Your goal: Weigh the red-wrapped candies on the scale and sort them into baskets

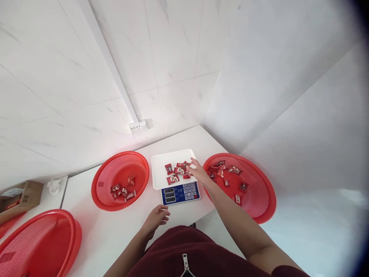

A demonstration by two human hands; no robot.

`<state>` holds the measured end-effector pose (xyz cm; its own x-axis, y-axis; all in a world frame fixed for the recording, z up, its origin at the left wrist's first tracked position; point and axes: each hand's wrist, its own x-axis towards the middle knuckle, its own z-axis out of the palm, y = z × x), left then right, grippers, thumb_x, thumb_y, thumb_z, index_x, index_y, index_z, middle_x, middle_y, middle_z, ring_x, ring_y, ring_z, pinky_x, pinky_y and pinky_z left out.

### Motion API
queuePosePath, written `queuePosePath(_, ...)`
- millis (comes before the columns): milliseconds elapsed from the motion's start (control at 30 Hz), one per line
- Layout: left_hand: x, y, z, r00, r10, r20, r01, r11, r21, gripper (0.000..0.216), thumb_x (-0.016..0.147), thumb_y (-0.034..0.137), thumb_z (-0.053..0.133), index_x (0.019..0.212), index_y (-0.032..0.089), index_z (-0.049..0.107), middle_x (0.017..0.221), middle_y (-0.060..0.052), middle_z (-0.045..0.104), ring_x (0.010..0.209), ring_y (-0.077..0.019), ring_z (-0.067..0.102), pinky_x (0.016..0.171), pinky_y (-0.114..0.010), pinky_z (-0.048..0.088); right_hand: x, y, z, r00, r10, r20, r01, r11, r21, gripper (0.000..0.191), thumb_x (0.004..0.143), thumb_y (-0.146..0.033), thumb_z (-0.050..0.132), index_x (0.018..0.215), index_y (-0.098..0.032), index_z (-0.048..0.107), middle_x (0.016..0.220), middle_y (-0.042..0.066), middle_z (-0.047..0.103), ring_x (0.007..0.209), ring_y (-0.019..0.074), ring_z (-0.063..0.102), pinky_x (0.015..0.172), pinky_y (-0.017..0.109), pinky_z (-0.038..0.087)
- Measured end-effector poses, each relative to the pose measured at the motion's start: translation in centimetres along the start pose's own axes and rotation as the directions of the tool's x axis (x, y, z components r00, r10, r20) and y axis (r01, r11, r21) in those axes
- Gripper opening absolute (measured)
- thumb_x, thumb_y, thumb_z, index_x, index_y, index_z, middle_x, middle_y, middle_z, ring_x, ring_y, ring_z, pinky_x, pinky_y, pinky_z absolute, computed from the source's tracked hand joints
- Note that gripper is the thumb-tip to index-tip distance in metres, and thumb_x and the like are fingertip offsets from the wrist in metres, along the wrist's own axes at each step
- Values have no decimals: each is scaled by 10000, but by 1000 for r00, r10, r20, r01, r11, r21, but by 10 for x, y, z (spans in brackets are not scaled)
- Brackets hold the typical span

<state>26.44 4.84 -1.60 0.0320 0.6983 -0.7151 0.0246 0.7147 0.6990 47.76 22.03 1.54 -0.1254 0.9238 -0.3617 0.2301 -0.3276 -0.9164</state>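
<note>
Over the right side of a white tray [160, 169] is my right hand [199, 172], its thumb and fingers apart and nothing visible in them. The fingertips are beside a small group of red-wrapped candies [178, 170]; whether they touch cannot be made out. The tray sits on a blue-fronted digital scale [180, 193] with a keypad and dark displays. My left hand [158, 218] is in front of the scale near the table edge, with loosely bent fingers, slightly apart, holding nothing.
Red baskets holding wrapped candies stand left [99, 184] and right [266, 196] of the scale. Another red basket [73, 246] is at the lower left. Behind it are a cardboard box [31, 194] and crumpled white tissue [53, 186]. Walls border the white table [123, 234].
</note>
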Motion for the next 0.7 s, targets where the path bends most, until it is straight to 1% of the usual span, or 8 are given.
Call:
queuePosePath(67, 1, 2, 2, 1000, 12, 5, -12, 1000, 11, 361, 693, 399, 588, 961, 164, 534, 921, -67, 610, 729, -122, 553, 679, -261, 420, -3, 3, 1, 1000, -3, -3, 3, 998, -56, 638, 787, -392, 536, 1360, -233, 305, 1431, 110, 300, 887, 142, 612, 744, 263, 517)
queuePosePath(267, 6, 2, 0, 998, 58, -13, -56, 995, 88, 325, 704, 377, 564, 951, 168, 533, 887, -47, 616, 717, -118, 561, 673, -262, 433, -41, 44, -8, 987, -70, 147, 106, 963, -248, 396, 789, -318, 491, 1144, -154, 547, 1034, 86, 633, 877, 184, 616, 805, 329, 487)
queuePosePath(333, 9, 2, -6, 992, 112, -62, -101, 983, 156, 297, 723, 362, 537, 948, 168, 536, 863, -44, 615, 720, -130, 570, 669, -270, 444, -55, 60, -16, 987, -138, 77, 155, 935, -318, 347, 794, -305, 461, 1085, -158, 579, 982, 80, 649, 902, 197, 609, 844, 350, 469)
queuePosePath(400, 12, 4, -15, 967, 211, -145, -168, 950, 262, 266, 748, 342, 501, 947, 170, 538, 848, -44, 614, 735, -146, 578, 683, -289, 456, -65, 72, -26, 970, -235, -61, 188, 885, -426, 359, 804, -318, 430, 1100, -173, 573, 1067, 93, 626, 997, 222, 574, 895, 383, 437)
queuePosePath(467, 16, 7, -26, 903, 349, -252, -233, 888, 396, 243, 768, 315, 467, 955, 178, 539, 897, -55, 618, 775, -163, 587, 730, -319, 463, -71, 83, -36, 940, -304, -154, 167, 804, -570, 426, 801, -331, 435, 1189, -177, 520, 1215, 109, 548, 1141, 252, 484, 968, 416, 373)
queuePosePath(533, 21, 11, -38, 795, 512, -325, -290, 792, 538, 254, 785, 297, 446, 996, 187, 537, 1018, -77, 604, 884, -189, 582, 803, -357, 455, -75, 92, -41, 951, -266, -158, 88, 721, -687, 541, 785, -322, 471, 1300, -167, 414, 1344, 116, 435, 1258, 264, 364, 1022, 412, 310)
queuePosePath(633, 27, 17, -54, 642, 694, -327, -309, 624, 717, 308, 809, 300, 429, 1074, 175, 523, 1137, -112, 557, 1073, -242, 508, 901, -411, 410, -80, 104, -41, 995, -27, -93, -54, 635, -771, 706, 788, -289, 491, 1413, -145, 197, 1401, 145, 363, 1261, 272, 376, 983, 388, 346)
queuePosePath(700, 31, 19, -63, 612, 727, -312, -267, 561, 784, 340, 821, 312, 424, 1104, 148, 516, 1146, -133, 551, 1117, -262, 474, 938, -423, 382, -84, 111, -39, 989, 125, -78, -136, 576, -806, 712, 821, -280, 459, 1431, -149, 117, 1333, 172, 449, 1160, 285, 494, 906, 395, 398)
